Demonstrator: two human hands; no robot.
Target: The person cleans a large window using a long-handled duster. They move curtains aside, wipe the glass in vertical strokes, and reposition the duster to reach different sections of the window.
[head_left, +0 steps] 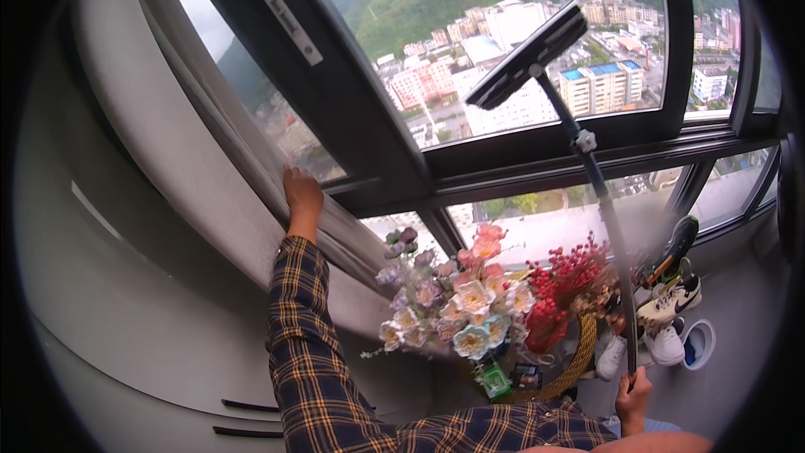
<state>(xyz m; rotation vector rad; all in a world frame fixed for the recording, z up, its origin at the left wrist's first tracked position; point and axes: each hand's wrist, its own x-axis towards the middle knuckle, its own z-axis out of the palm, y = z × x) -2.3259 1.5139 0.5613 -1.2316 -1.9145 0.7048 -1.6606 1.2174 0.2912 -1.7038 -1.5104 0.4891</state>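
My right hand point(632, 397) grips the lower end of a long-handled window squeegee point(613, 264) at the lower right. Its pole rises to a wide black head point(528, 56), tilted in front of the large window pane point(440, 31). A white knob point(585, 141) sits on the pole below the head. My left hand point(303, 195) is raised at the left, against the grey curtain point(251, 145) beside the dark window frame point(377, 100). Its fingertips are partly hidden, so whether it grips the fabric is unclear.
Artificial flowers point(471, 302) and red berry sprays point(566, 277) stand below the window. Near them are a woven basket rim point(582, 352), a green box point(495, 381), several shoes point(670, 302) and a white bin point(699, 343). A pale panel with black handles point(248, 433) stands at the left.
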